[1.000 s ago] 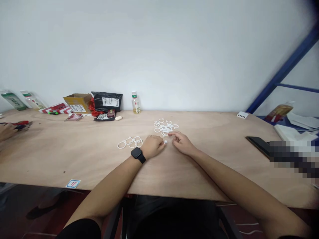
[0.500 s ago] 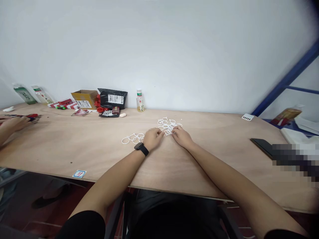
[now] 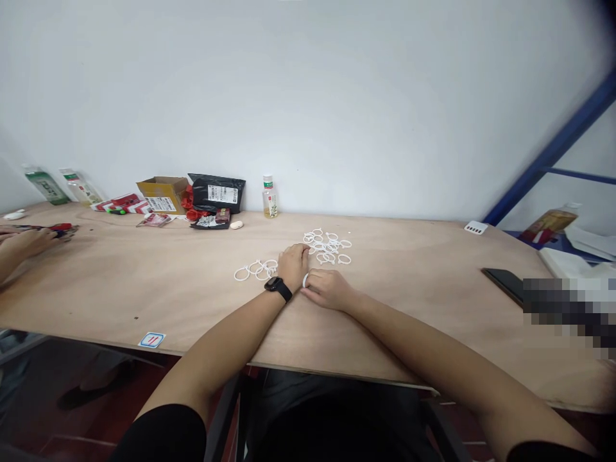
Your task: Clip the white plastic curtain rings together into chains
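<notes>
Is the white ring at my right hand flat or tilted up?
Tilted up: the ring at your right hand shows as a narrow upright arc.

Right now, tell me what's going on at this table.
The person's right hand holds a white ring beside the left hand, whose grip is hard to make out. On the wooden table, a larger cluster of rings lies just beyond the hands, and a smaller group lies to their left.

Wooden table [image 3: 409,263], rings [image 3: 330,248], apparently plastic
</notes>
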{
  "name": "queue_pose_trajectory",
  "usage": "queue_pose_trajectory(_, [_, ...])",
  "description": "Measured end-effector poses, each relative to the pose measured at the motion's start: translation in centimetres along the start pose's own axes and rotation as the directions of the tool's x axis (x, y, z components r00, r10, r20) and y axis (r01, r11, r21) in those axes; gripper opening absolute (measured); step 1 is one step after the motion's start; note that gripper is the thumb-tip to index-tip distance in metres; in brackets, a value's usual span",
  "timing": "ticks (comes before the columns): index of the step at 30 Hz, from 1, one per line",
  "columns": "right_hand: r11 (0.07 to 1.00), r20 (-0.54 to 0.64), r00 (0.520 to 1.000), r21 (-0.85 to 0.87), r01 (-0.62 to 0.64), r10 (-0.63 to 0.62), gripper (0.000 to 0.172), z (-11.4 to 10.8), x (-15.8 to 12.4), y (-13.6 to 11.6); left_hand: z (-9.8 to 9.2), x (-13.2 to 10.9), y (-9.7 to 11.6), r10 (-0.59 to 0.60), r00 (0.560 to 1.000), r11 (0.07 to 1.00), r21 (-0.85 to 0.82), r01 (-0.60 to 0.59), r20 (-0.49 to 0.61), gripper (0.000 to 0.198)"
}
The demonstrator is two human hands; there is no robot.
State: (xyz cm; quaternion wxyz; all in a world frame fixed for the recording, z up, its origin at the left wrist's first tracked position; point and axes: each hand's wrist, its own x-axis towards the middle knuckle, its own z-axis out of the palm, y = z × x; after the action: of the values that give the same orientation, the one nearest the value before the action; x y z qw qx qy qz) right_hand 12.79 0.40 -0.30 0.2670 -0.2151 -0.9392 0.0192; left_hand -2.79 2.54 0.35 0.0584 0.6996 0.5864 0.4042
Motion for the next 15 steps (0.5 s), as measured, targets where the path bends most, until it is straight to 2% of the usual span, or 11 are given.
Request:
queue_pose_trajectory(5, [0.994,-0.093,0.989,0.000,-0.113,0.112,0.022,0.60,0.32,0.25,0.32,0.03,0.52,-0.041,0.999,0.998,0.047,0.041,-0.016,0.024])
queue_pose_trajectory(9, [0.981,-0.139,0.972,-0.015,-0.195,0.191,0.030,0.72,0.47,0.03,0.63,0.18,0.59,-0.056,0.998,0.996,0.063,0.058,-0.029,0.024])
queue_pose_trajectory(12, [0.967,-0.156,0.955,-0.003,-0.254,0.251,0.021,0.73,0.58,-0.48,0.71,0.27,0.50,-0.066,0.997,0.995,0.066,0.068,-0.031,0.024])
queue_pose_trajectory(15, [0.965,-0.151,0.953,0.061,-0.256,0.262,0.006,0.36,0.47,-0.31,0.54,0.22,0.24,-0.032,0.999,0.999,0.026,0.033,-0.034,0.025])
